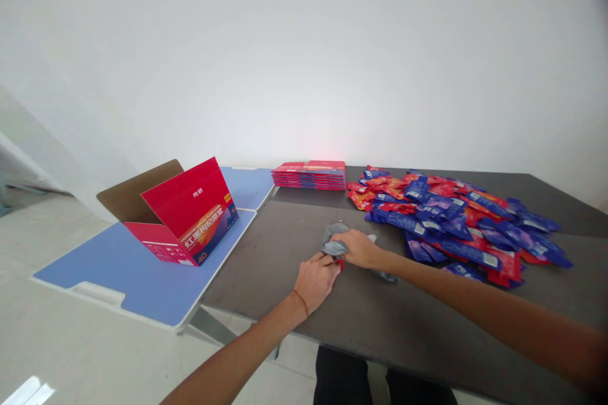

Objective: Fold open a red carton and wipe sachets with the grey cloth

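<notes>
Where the two hands meet on the dark table (280,247), the right hand (360,249) grasps a bunched gray cloth (335,240), and the left hand (316,281) lies palm down with its fingers bent against the cloth's near side. A small red piece (341,264) shows at the left fingertips; most of it is covered, so whether those fingers grip it or merely press beside it cannot be told. A gray end, seemingly of the same cloth, emerges beneath the right forearm, and a pale tip (372,238) of something unclear shows beyond the right hand.

The step appears to be handwork with the cloth against the table. For good execution, the left hand should act as a steady anchor, flat and unhurried, while the right keeps its folds gathered in the fingers; the loose end is best tucked in, lest it drag or catch under the wrist. Pressure is better even than hard.

Farther right, beyond the right forearm, lies a loose pile of sachets (441,209), from which the elbow should stay clear. Behind the hands sits a stack of flat cartons (311,180); at left, a box (204,209) with raised flaps stands on the blue table (156,291).
</notes>
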`<state>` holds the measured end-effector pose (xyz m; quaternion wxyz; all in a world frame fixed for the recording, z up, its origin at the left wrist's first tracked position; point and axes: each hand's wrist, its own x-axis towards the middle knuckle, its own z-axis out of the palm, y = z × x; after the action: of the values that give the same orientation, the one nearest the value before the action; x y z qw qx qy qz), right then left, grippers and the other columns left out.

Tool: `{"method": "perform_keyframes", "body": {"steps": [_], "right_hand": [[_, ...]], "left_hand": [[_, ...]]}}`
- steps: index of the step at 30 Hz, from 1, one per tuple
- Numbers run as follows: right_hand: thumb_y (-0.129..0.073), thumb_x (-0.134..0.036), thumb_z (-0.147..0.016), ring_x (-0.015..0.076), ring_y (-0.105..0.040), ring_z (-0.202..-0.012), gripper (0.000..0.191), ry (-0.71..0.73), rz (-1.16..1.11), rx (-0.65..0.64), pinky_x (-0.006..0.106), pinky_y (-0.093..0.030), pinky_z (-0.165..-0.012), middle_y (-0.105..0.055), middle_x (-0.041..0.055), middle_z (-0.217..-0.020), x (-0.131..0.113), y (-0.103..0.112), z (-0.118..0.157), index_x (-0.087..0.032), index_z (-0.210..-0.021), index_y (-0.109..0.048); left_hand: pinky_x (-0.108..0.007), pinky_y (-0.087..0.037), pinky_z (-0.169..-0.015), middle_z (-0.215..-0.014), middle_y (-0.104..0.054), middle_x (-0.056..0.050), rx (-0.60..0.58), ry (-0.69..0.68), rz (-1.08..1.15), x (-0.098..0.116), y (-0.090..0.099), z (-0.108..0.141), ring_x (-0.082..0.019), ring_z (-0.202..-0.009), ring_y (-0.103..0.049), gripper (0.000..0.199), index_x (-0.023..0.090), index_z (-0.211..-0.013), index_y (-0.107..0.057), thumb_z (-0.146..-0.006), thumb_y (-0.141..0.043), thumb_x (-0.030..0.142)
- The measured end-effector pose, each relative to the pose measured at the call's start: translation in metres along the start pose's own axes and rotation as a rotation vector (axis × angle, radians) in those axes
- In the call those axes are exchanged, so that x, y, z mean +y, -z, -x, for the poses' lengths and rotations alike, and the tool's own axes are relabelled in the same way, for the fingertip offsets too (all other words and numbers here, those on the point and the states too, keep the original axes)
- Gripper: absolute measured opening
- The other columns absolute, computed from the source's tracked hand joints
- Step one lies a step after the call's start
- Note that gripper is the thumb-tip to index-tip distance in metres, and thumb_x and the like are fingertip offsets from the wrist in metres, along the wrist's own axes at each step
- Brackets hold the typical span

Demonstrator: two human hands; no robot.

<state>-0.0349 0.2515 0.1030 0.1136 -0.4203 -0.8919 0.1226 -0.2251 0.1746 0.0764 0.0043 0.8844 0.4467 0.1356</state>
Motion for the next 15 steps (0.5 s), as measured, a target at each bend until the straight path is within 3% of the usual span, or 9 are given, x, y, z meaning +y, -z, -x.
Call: {"method": "perform_keyframes", "body": {"steps": [6, 10, 15], "right_hand": [[-0.058, -0.016, -0.081, 0.0283, -0.064, -0.111, 0.044, -0.151, 0.135, 0.049, 0.034, -0.044, -0.092, -0.072, 0.0106, -0.116, 0.021, -0.002, -0.039, -0.023, -0.124, -0.065], [-0.058, -0.014, -0.083, 0.0283, -0.065, -0.110, 0.041, -0.242, 0.105, 0.108, 0.035, -0.045, -0.094, -0.073, 0.0128, -0.114, 0.038, -0.003, -0.059, -0.021, -0.123, -0.066], [-0.059, -0.026, -0.088, 0.0249, -0.065, -0.109, 0.031, -0.393, -0.013, 0.256, 0.033, -0.048, -0.092, -0.072, 0.0105, -0.116, 0.065, -0.008, -0.060, -0.019, -0.118, -0.066]], "left_hand": [[-0.029, -0.046, -0.069, -0.106, -0.072, -0.002, 0.000, 0.015, -0.003, 0.000, 0.000, 0.000, -0.019, -0.095, -0.059, 0.031, 0.026, -0.106, -0.072, -0.105, -0.041, 0.032], [-0.029, -0.047, -0.070, -0.106, -0.072, -0.004, -0.011, 0.022, -0.006, 0.000, -0.001, 0.001, -0.020, -0.095, -0.059, 0.031, 0.026, -0.107, -0.072, -0.105, -0.042, 0.033], [-0.029, -0.048, -0.073, -0.106, -0.070, -0.004, 0.001, 0.035, 0.012, 0.000, 0.002, 0.000, -0.020, -0.099, -0.059, 0.030, 0.025, -0.105, -0.071, -0.105, -0.042, 0.032]]}}
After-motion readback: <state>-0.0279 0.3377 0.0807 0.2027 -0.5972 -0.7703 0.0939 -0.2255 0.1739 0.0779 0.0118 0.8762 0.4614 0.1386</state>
